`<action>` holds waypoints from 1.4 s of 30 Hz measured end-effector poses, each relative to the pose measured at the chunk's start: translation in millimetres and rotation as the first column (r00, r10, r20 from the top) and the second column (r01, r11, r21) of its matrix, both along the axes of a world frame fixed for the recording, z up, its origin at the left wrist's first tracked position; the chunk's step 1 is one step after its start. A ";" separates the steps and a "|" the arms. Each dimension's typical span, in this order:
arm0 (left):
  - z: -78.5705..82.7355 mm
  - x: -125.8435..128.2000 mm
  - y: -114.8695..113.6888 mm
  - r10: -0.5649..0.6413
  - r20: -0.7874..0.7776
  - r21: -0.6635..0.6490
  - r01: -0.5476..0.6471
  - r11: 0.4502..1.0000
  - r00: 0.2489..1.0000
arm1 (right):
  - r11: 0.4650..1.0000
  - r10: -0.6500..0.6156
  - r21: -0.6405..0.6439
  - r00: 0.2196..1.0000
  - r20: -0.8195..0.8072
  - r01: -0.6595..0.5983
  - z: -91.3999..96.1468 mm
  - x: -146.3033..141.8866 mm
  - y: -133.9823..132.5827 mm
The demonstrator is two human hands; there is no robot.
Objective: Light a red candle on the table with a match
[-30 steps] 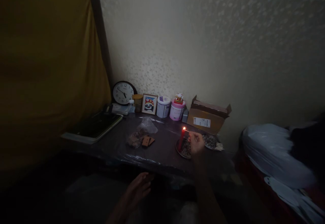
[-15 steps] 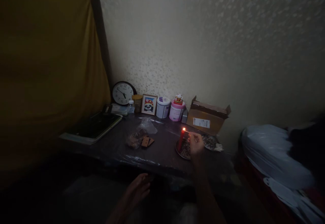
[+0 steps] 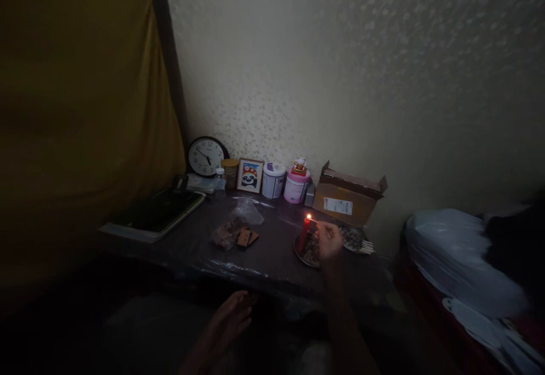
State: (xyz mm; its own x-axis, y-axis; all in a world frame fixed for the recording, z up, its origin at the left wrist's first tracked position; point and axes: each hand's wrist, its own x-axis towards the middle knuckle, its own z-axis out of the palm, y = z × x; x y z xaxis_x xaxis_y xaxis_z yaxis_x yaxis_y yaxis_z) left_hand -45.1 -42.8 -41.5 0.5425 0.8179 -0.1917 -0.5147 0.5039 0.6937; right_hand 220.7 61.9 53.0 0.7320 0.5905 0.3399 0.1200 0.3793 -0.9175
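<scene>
My right hand (image 3: 330, 241) pinches a thin matchstick (image 3: 313, 220) whose tip meets the flame at the top of a red candle (image 3: 305, 233). The candle stands upright in a round dish (image 3: 313, 258) with dark, crumbly bits in it. Below the table's front edge, my left hand (image 3: 232, 315) is curled around something small and dark brown, too dim to make out. Beside my right hand lies a second dish (image 3: 351, 236) of dark bits, with several white sticks (image 3: 367, 247) at its rim.
Small brown boxes (image 3: 244, 237) and a clear plastic bag (image 3: 247, 212) lie mid-table. A clock (image 3: 208, 156), a framed panda picture (image 3: 250, 176), white and pink tins (image 3: 297, 186) and a cardboard box (image 3: 344, 196) line the wall. White bags (image 3: 460, 256) sit at right.
Almost nothing differs. The match stays at the candle flame, and both hands keep nearly the same place.
</scene>
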 end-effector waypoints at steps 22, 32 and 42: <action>-11.9 -6.0 -3.4 0.022 0.034 0.045 -0.023 0.999 0.999 | 1.000 -0.018 -0.002 1.000 0.023 0.018 -1.1 -0.7 1.4; -6.8 -7.7 -8.0 0.028 0.083 0.057 -0.033 0.998 0.996 | 1.000 -0.008 0.022 1.000 0.025 0.007 3.7 0.1 -1.3; -14.0 -1.5 1.6 0.010 0.052 0.007 -0.011 1.000 0.999 | 0.997 0.050 0.062 0.999 -0.006 -0.050 21.8 0.3 -13.5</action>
